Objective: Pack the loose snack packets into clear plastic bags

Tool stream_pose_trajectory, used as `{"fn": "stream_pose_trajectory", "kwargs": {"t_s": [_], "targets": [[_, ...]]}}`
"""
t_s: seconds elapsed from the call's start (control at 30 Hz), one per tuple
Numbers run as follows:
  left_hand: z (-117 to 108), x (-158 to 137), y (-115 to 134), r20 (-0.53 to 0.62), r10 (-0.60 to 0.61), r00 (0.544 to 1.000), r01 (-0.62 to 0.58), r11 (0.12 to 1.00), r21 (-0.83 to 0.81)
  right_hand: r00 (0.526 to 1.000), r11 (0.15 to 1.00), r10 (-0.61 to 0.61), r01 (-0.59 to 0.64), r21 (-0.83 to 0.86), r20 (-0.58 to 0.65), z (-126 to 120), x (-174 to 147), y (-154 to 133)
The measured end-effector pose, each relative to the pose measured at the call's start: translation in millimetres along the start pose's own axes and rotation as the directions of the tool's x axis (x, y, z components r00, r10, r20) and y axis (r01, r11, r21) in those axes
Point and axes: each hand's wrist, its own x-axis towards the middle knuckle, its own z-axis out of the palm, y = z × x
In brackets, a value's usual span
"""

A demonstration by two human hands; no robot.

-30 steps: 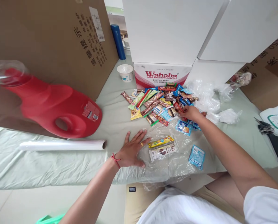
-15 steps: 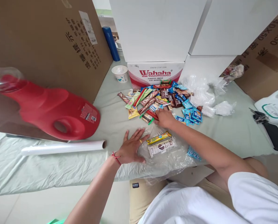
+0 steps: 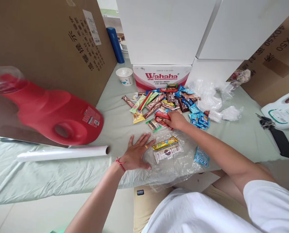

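Left hand flat, fingers spread apart at the crinkled clear plastic film, I judge to steady it around the slim yellow-wrapped bar and white-wrapped bar. Right hand touches a red-wrapped snack in the multicoloured packet heap; whether clamped, I can't tell.

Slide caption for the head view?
Left hand spread at edge of clear plastic film, right hand at red-wrapped snacks.

Wahaha carton blocks behind snack pile; gap between white roll, left hand.
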Motion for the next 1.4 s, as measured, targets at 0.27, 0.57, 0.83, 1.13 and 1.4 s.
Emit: {"fn": "stream_pose_trajectory", "kwargs": {"t_s": [0.27, 0.57, 0.83, 1.13, 1.4], "targets": [[-0.3, -0.4, 2.4, -0.004, -0.02, 1.0, 0.02, 1.0, 0.007, 0.985, 0.997, -0.042, 0.051, -0.049, 0.165, -8.7, 25.6, -19.7], [-1.1, -0.5, 4.4, -0.023, -0.002, 1.0, 0.002, 1.0, -0.002, 0.973, 0.999, 0.045, -0.041, -0.023, 0.228, -28.0, 23.2, 6.2], [3.8, 1.5, -1.7, -0.033, 0.034, 0.999, -0.035, 0.999, -0.014, 0.958, 0.922, -0.285, 0.264, 0.283, 0.032, -60.6, -36.3, 37.0], [1.0, 1.1, -0.7, -0.023, 0.027, 0.999, -0.028, 0.999, -0.025, 0.828, 0.833, -0.547, 0.521, 0.186, 0.126, -11.3, -98.6, -21.4], [1.0, 0.6, -1.4, -0.017, 0.016, 1.0, -0.016, 1.0, -0.012, 0.848, 0.832, -0.528, 0.507, 0.225, 0.039, 0.3, -99.3, -5.8]]}}
